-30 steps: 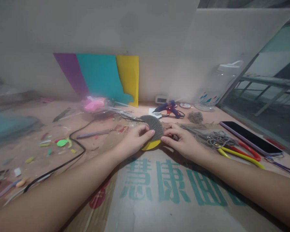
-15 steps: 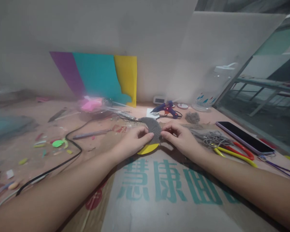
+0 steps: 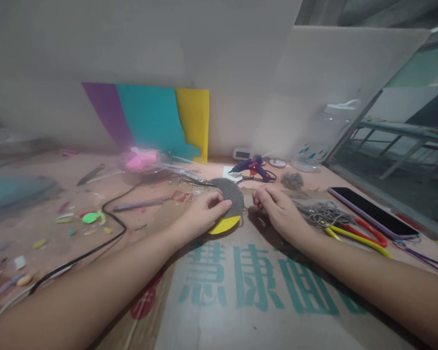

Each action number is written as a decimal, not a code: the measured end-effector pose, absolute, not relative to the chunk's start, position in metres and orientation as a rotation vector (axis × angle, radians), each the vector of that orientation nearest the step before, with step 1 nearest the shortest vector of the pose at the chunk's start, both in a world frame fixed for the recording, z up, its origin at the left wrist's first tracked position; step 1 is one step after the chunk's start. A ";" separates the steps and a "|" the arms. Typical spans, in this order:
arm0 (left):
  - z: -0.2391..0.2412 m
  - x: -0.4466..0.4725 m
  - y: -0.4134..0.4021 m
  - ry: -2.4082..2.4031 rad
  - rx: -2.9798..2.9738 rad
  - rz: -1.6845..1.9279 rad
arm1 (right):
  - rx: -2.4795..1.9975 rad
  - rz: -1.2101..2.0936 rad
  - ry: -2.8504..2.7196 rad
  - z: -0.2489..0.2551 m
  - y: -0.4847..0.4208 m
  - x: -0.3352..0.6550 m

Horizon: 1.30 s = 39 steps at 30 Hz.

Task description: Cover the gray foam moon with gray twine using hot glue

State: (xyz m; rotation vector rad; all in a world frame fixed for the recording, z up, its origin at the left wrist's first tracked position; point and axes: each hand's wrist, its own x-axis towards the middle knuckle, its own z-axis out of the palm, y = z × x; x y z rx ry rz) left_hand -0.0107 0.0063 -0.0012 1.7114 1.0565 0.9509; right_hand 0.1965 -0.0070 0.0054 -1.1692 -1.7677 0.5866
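My left hand (image 3: 209, 209) grips the left side of a curved yellow piece (image 3: 225, 224), its thumb on top. Grey yarn (image 3: 230, 192) is wound closely around most of this piece, leaving a yellow end bare nearest me. A little to the right, my right hand (image 3: 273, 204) is closed with fingertips pinched. A thin strand loops off the piece's right edge toward those fingers. More of the yarn lies in a loose tangle (image 3: 326, 212) beyond my right wrist.
A glue gun (image 3: 253, 167) with a red light lies behind the piece. Red and yellow handles (image 3: 361, 236) and a phone (image 3: 372, 211) are at right; a bottle (image 3: 314, 141) stands behind. A black cable (image 3: 113, 218) crosses among clay scraps at left. Coloured sheets (image 3: 149, 119) lean against the wall.
My right hand has drawn away from the piece's right edge, opening a gap between them. My left hand keeps its grip. The view has shifted slightly.
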 end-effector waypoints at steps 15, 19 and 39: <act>0.001 -0.010 0.003 1.065 1.791 0.932 | -1.213 0.625 -1.810 0.006 -0.008 0.193; -0.001 -0.010 0.004 1.043 1.813 0.923 | -1.177 0.657 -1.820 0.004 -0.007 0.193; 0.000 -0.012 0.006 1.069 1.712 0.986 | -1.127 0.549 -1.786 0.008 -0.009 0.196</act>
